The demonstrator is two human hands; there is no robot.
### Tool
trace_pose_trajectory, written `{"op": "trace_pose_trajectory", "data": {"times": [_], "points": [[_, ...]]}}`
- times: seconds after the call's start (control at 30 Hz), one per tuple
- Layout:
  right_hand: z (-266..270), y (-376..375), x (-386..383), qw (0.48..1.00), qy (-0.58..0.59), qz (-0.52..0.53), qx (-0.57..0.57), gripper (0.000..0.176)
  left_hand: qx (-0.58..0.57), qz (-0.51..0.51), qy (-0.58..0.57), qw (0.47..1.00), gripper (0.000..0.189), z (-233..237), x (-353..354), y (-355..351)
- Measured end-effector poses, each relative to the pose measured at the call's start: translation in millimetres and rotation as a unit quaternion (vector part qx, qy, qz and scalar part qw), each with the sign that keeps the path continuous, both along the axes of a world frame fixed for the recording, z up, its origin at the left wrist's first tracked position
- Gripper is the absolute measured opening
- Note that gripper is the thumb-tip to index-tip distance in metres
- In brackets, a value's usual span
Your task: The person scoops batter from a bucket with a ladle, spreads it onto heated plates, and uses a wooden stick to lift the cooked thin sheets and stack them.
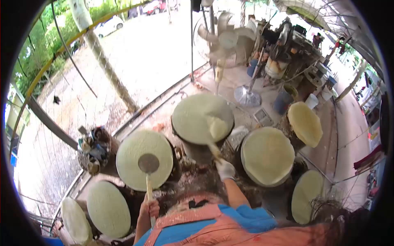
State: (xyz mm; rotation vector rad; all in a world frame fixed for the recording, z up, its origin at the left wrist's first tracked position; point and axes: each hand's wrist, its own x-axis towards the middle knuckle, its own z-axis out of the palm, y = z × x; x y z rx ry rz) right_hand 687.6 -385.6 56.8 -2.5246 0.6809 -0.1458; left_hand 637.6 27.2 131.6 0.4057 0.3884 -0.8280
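My left hand (149,208), bare, is closed around the pale handle of a long-handled tool with a round, flat brown head (148,163). That head rests over the pale, batter-like layer on the left round griddle (137,141). My right hand (225,169), in a white glove, grips the handle of a wooden-handled spreader (218,130) whose head is coated pale. The spreader is over the wet pale layer on the middle round griddle (197,112); its head is partly blurred. To the right of my gloved hand is another griddle (267,156) covered by a smooth pale sheet.
More pale rounds, one at lower left (108,209) and one at lower right (307,197), flank my body. A yellowish sheet (305,124) stands tilted off a griddle's edge. Ahead are a standing fan (228,40), a bucket (285,98) and cluttered machinery (287,41).
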Motion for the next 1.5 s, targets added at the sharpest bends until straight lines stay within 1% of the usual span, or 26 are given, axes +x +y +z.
{"op": "trace_pose_trajectory", "data": {"times": [0.1, 0.17, 0.23, 0.3, 0.33, 0.37, 0.4, 0.43, 0.47, 0.57, 0.6, 0.73, 0.77, 0.8, 0.83, 0.9, 0.97, 1.0, 1.03, 1.07, 1.1, 1.17, 1.2, 1.27, 1.43, 1.5], "points": [[-15.2, -66.7, 41.1, 0.991, -0.073, -0.090, 0.073, 0.038, 0.162, -0.014, -0.037, 0.986, 0.006, 25.4, 7.2, -14.8], [27.1, -51.7, 81.3, 0.980, -0.140, -0.119, 0.076, 0.034, 0.210, -0.042, -0.028, 0.977, 0.015, 34.9, 19.1, -30.5], [22.4, -24.9, 76.0, 0.995, -0.076, -0.050, 0.028, 0.031, -0.030, -0.017, 0.126, 0.991, 0.006, 3.7, 37.6, -28.3], [-11.8, -4.2, 10.0, 0.986, -0.114, 0.056, -0.105, 0.029, 0.010, -0.110, 0.104, 0.988, 0.033, -32.1, 49.7, -12.3], [-30.5, 0.0, -20.2, 0.988, -0.150, -0.006, -0.031, 0.031, 0.222, -0.181, -0.056, 0.957, 0.040, -8.8, 51.0, -22.2], [-39.5, -9.6, -28.9, 0.979, -0.189, -0.062, 0.041, 0.032, 0.084, -0.154, 0.032, 0.984, 0.043, -35.7, 49.0, -12.7], [-21.6, -32.0, -3.1, 0.979, -0.149, -0.104, 0.089, 0.033, -0.052, -0.127, 0.122, 0.983, 0.047, -59.1, 48.5, -1.9], [0.0, -46.9, 19.6, 0.973, -0.098, -0.149, 0.147, 0.034, -0.062, -0.059, 0.180, 0.980, 0.049, -19.0, 45.7, -22.0], [-22.6, -70.5, 66.0, 0.977, -0.119, -0.158, 0.075, 0.041, -0.053, -0.070, 0.177, 0.980, 0.049, -15.7, 54.4, -24.2], [-13.8, -143.4, 216.2, 0.953, -0.033, -0.247, 0.173, 0.035, 0.002, -0.093, 0.146, 0.985, 0.048, -19.3, 59.5, -37.6], [21.6, -141.5, 224.9, 0.968, -0.088, -0.206, 0.112, 0.037, 0.029, -0.098, 0.130, 0.986, 0.048, -13.6, 67.0, -30.1], [15.5, -109.5, 163.7, 0.938, -0.068, -0.228, 0.251, 0.045, 0.102, -0.113, 0.085, 0.985, 0.048, -16.3, 74.6, -5.4], [19.2, -78.1, 141.2, 0.932, -0.136, -0.203, 0.268, 0.047, 0.112, -0.116, 0.082, 0.984, 0.048, -24.6, 67.1, -4.8], [27.8, -46.7, 125.0, 0.961, -0.121, -0.172, 0.180, 0.047, 0.126, -0.118, 0.082, 0.982, 0.047, -29.3, 56.2, -0.5], [-11.6, -32.3, 132.5, 0.961, -0.109, -0.097, 0.237, 0.042, 0.141, -0.118, 0.089, 0.979, 0.047, -31.7, 37.4, 5.8], [25.5, -28.5, 110.5, 0.980, -0.083, -0.017, 0.179, 0.039, -0.018, 0.001, 0.240, 0.971, 0.038, -14.1, 45.1, -4.1], [-1.2, -80.6, 96.3, 0.987, -0.139, 0.010, 0.077, 0.022, 0.062, -0.030, 0.161, 0.985, 0.029, 0.9, 45.4, 2.4], [-21.9, -96.1, 97.9, 0.908, -0.213, -0.092, 0.350, 0.019, 0.088, -0.008, 0.105, 0.990, 0.025, 9.7, 38.1, 1.3], [-38.3, -100.8, 96.1, 0.739, -0.268, -0.192, 0.587, 0.018, 0.116, 0.008, 0.049, 0.992, 0.022, 16.3, 34.3, 3.6], [-0.1, -70.4, 78.2, 0.759, -0.258, -0.202, 0.563, 0.019, 0.120, 0.000, 0.049, 0.992, 0.022, 6.7, 38.8, 12.2], [-38.0, -58.3, 76.0, 0.935, -0.233, -0.035, 0.264, 0.025, 0.020, 0.002, 0.110, 0.994, 0.023, -13.8, 43.4, 23.8], [-31.1, -12.5, 78.1, 0.826, -0.147, -0.180, 0.514, 0.029, -0.083, 0.007, 0.176, 0.981, 0.024, -24.4, 43.1, 20.2], [-19.2, -14.9, 70.8, 0.827, -0.145, -0.181, 0.513, 0.029, -0.118, 0.028, 0.189, 0.975, 0.025, -17.8, 47.3, 7.9], [11.6, -13.7, 55.7, 0.939, -0.110, -0.085, 0.316, 0.032, -0.159, 0.049, 0.232, 0.958, 0.029, -0.5, 54.5, -5.5], [1.6, -105.1, 112.7, 0.951, -0.124, -0.211, 0.188, 0.031, -0.145, -0.033, 0.204, 0.968, 0.031, -15.1, 78.8, -3.8], [-14.4, -114.2, 134.0, 0.985, -0.113, -0.107, -0.071, 0.024, -0.134, -0.010, 0.235, 0.963, 0.032, -10.3, 92.6, -15.9]]}}
